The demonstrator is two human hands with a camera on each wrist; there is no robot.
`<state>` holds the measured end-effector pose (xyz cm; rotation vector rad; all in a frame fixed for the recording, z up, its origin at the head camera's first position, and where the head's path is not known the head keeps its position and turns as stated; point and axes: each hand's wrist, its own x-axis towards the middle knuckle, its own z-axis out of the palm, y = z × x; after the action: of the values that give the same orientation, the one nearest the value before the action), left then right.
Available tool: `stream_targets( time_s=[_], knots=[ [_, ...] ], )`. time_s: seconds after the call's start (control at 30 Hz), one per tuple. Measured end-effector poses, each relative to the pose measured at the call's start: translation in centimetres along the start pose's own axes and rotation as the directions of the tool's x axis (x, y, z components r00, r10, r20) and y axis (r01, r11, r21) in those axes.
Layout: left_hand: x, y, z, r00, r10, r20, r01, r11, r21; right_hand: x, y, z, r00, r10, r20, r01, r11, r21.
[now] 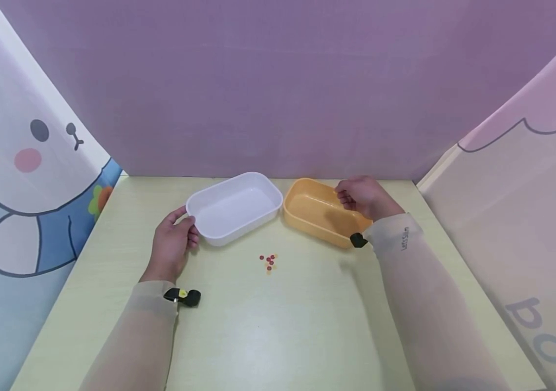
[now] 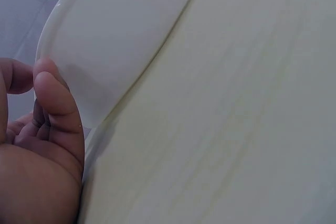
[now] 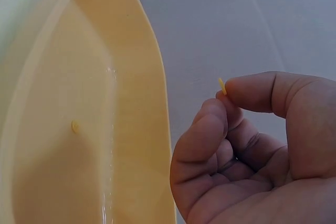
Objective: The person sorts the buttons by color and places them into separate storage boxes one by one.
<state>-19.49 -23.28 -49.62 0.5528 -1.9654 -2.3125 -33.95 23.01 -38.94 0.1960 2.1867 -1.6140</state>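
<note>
My right hand (image 1: 366, 198) is over the yellow plastic container (image 1: 302, 209). Between its thumb and forefinger it pinches a small yellow disc (image 3: 222, 86). Another yellow disc (image 3: 75, 126) lies on the floor of that container in the right wrist view. With thumb and fingers, my left hand (image 1: 170, 241) holds the left end of the white plastic container (image 1: 234, 209) at its rim. In front of both containers, several small red discs (image 1: 269, 268) lie on the table, with a few yellow discs (image 1: 275, 256) among them.
The two containers stand close together, angled to each other, near the back of the pale table (image 1: 268, 331). Behind it rises a purple wall panel (image 1: 268, 87). Printed side panels flank the table, the left one with a cartoon animal (image 1: 29, 136).
</note>
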Motion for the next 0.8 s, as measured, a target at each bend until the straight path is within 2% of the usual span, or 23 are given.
stream_targets(
  time_s=[0.4,0.8],
  knots=[
    [0.11,-0.08,0.00,1.000,-0.010,-0.003,0.010,1.000,0.006,0.01,0.41,0.07,1.000,-0.007,0.010,0.007,1.000,0.000],
    [0.00,-0.04,0.06,1.000,-0.009,-0.004,0.008,1.000,-0.030,-0.22,0.44,0.15,1.000,-0.011,0.016,0.011,1.000,-0.004]
  ],
)
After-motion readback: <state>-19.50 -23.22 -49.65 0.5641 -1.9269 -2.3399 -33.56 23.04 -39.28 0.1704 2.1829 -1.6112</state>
